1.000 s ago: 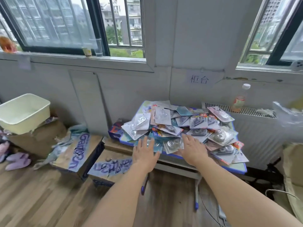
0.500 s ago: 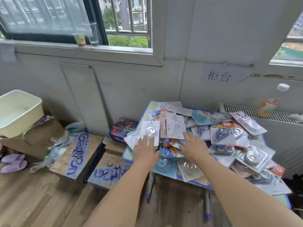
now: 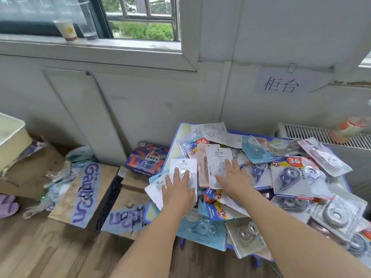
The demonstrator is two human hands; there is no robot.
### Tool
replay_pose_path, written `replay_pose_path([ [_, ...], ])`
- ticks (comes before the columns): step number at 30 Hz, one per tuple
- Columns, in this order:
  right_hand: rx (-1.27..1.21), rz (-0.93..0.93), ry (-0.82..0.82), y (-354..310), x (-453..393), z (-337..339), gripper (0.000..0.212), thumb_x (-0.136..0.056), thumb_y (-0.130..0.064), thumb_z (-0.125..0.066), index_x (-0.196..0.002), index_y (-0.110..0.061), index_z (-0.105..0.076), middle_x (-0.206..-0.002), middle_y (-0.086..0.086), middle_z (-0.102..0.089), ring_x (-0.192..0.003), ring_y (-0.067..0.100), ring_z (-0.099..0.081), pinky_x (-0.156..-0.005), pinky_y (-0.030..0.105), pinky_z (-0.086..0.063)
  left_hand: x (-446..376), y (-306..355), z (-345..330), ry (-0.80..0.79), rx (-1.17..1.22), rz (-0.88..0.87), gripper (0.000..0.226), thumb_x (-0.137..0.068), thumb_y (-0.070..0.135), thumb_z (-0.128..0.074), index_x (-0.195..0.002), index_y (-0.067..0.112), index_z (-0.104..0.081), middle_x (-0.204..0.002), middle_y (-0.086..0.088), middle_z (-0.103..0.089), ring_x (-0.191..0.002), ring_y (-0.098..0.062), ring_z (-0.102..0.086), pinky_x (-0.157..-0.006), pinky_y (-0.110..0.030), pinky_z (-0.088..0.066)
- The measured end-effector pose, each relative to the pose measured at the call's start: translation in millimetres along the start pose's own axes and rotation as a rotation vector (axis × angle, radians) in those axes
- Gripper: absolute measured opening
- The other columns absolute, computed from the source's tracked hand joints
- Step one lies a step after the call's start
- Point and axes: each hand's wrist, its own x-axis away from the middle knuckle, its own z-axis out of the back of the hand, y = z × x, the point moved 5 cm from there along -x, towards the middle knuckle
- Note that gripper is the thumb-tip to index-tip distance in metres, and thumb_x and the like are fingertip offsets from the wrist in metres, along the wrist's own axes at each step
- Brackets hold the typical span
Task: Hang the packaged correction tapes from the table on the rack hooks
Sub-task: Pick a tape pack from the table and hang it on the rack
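Observation:
A heap of packaged correction tapes (image 3: 289, 177) covers a small blue-edged table (image 3: 174, 149) against the wall. My left hand (image 3: 177, 192) lies flat, fingers straight, on a white-carded pack (image 3: 183, 167) at the heap's left edge. My right hand (image 3: 233, 180) rests with spread fingers on another white-carded pack (image 3: 217, 159) just to the right. Neither hand has lifted anything. No rack or hooks show in this view.
Taped cardboard boxes (image 3: 84, 193) and a blue cola carton (image 3: 147, 158) sit on the wooden floor left of the table. A cream tub (image 3: 12, 137) stands far left. A radiator (image 3: 321, 135) with a bottle (image 3: 349, 127) is behind on the right.
The view has closed in on the table. Both hands have slid forward over the heap, from its near edge onto the two white-carded packs.

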Motion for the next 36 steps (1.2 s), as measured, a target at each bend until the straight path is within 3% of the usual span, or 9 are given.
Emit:
replay_pose_path([
  [6, -0.107, -0.070, 0.040, -7, -17, -5, 0.074, -0.098, -0.048, -0.039, -0.154, -0.016, -0.003, -0.162, 0.005, -0.003, -0.140, 0.036, -0.027, -0.113, 0.045, -0.030, -21, -8, -2, -0.027, 0.058, -0.028, 0.061, -0.105, 0.036, -0.031, -0.155, 0.033, 0.003, -0.163, -0.002, 0.011, -0.149, -0.036, 0.002, -0.120, -0.046, -0.013],
  [14, -0.195, -0.148, 0.113, -9, -23, 0, 0.076, -0.096, -0.040, -0.047, -0.153, -0.012, -0.006, -0.159, 0.010, -0.011, -0.139, 0.038, -0.023, -0.110, 0.044, -0.029, -30, -11, 5, -0.004, 0.185, -0.060, 0.055, -0.103, 0.025, -0.042, -0.152, 0.029, -0.019, -0.163, -0.004, 0.003, -0.147, -0.036, -0.004, -0.116, -0.043, -0.021],
  [22, -0.164, -0.223, 0.229, -6, -1, 14, 0.078, -0.095, -0.041, -0.050, -0.153, -0.012, -0.008, -0.159, 0.008, -0.013, -0.140, 0.035, -0.021, -0.108, 0.045, -0.030, -27, -14, 24, 0.119, 0.156, -0.042, 0.055, -0.102, 0.025, -0.042, -0.151, 0.029, -0.019, -0.162, -0.004, -0.001, -0.146, -0.037, -0.006, -0.111, -0.044, -0.030],
  [36, -0.188, -0.557, 0.388, 70, 118, 11, 0.079, -0.092, -0.045, -0.051, -0.152, -0.015, -0.010, -0.159, 0.006, -0.014, -0.137, 0.032, -0.025, -0.106, 0.043, -0.032, 13, 61, 15, 0.152, 0.071, -0.384, 0.052, -0.103, 0.029, -0.036, -0.151, 0.030, -0.017, -0.161, -0.005, -0.003, -0.148, -0.033, -0.002, -0.120, -0.044, -0.015],
])
